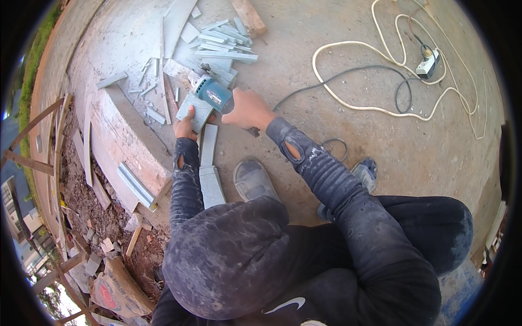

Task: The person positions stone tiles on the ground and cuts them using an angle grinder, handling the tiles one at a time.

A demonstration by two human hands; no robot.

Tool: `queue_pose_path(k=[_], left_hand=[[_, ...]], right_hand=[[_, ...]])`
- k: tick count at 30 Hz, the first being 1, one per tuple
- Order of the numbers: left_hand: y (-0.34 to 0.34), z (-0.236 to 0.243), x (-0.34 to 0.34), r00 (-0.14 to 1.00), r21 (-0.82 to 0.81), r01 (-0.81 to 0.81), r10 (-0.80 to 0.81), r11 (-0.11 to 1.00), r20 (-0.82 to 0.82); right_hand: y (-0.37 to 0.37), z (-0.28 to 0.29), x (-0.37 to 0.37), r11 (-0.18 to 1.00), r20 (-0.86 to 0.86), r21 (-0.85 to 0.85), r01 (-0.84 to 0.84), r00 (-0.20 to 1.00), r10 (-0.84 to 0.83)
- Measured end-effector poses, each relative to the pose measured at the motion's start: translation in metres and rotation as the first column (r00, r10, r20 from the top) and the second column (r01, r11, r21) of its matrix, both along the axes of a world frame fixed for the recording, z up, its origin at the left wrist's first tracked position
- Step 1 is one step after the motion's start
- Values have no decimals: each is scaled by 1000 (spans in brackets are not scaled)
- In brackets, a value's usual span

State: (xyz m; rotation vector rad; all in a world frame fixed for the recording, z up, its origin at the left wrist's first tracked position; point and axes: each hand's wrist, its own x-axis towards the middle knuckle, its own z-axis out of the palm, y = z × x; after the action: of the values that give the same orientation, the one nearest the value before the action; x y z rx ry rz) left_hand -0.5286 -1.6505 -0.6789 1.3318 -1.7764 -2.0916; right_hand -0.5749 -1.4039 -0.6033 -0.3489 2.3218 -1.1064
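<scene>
My right hand (247, 110) is wrapped round the body of a teal angle grinder (213, 93), its head pointing up and left. Beneath the grinder lies a grey tile piece (194, 110), which my left hand (185, 126) grips at its near edge. The grinder's head is over the far part of this piece; whether the disc touches it cannot be made out. Just beyond are a pale slab (178, 70) and a heap of narrow cut tile strips (225, 43). More grey tiles (209, 145) lie in a row beside my left forearm.
A dark cord (348, 70) runs right to a white socket block (427, 64) among loops of cream cable (348, 105). At left stands a thick concrete slab (130, 136) with a metal strip (136, 186) on it. Wooden boards, rubble and a paper sack (120, 290) lie lower left.
</scene>
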Motion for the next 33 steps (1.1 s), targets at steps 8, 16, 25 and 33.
queue_pose_path(k=[8, 16, 25, 33], left_hand=[[3, 4, -1, 999, -12, -7, 8, 1000, 42], [17, 20, -1, 998, 75, 56, -58, 996, 36], [-7, -6, -2, 997, -16, -24, 25, 1000, 68], [-5, -3, -2, 996, -8, -23, 24, 1000, 83]], right_hand=[[9, -2, 7, 1000, -1, -5, 2, 1000, -2], [22, -5, 15, 1000, 15, 14, 4, 1000, -4], [31, 2, 25, 1000, 36, 10, 1, 999, -1], [40, -6, 34, 1000, 1, -3, -4, 1000, 4]])
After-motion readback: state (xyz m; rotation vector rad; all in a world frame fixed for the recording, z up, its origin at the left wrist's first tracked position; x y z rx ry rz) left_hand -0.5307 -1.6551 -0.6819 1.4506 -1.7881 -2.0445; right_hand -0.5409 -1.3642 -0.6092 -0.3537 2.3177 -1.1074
